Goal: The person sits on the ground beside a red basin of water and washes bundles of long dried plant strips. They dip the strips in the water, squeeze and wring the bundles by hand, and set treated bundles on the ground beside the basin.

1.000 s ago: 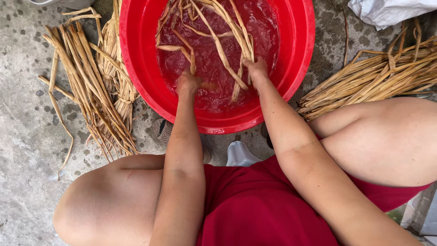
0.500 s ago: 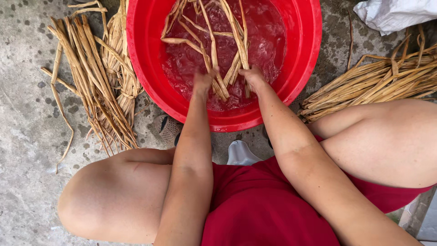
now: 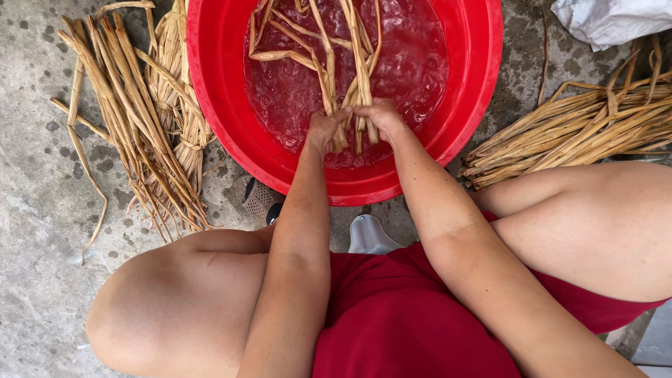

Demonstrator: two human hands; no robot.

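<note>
1. Change: against the earlier views, both hands have drawn together at the near side of the round red plastic basin (image 3: 476, 105). They were spread apart among loose strands before; now they meet on one gathered bunch. The soaking strands appear, by judgement, to be collected into a single bundle rather than stirred about.

2. Left hand (image 3: 323, 129): grip narrow, fingers closed round the lower ends of the wet tan reed strips (image 3: 360, 63), knuckles just above the waterline.

3. Right hand (image 3: 381, 115): grip likewise closed on the same bunch, touching the left hand, thumb side turned inward.

4. Wet tan reed strips: long, flat, straw-coloured, some darker where soaked. They fan away from the hands towards the far rim, part submerged in the shallow water, part lying on its surface. Several bend or kink; none looks broken.

5. Dry bundle of pale reed strips (image 3: 133, 126): lies on the grey concrete floor (image 3: 35, 210) to the left of the basin, touching its outer wall.

6. Second heap of dry reed strips (image 3: 581, 129): on the floor to the right, near the basin.

7. White woven sack (image 3: 616, 17): upper right corner, apart from the hands.
</note>
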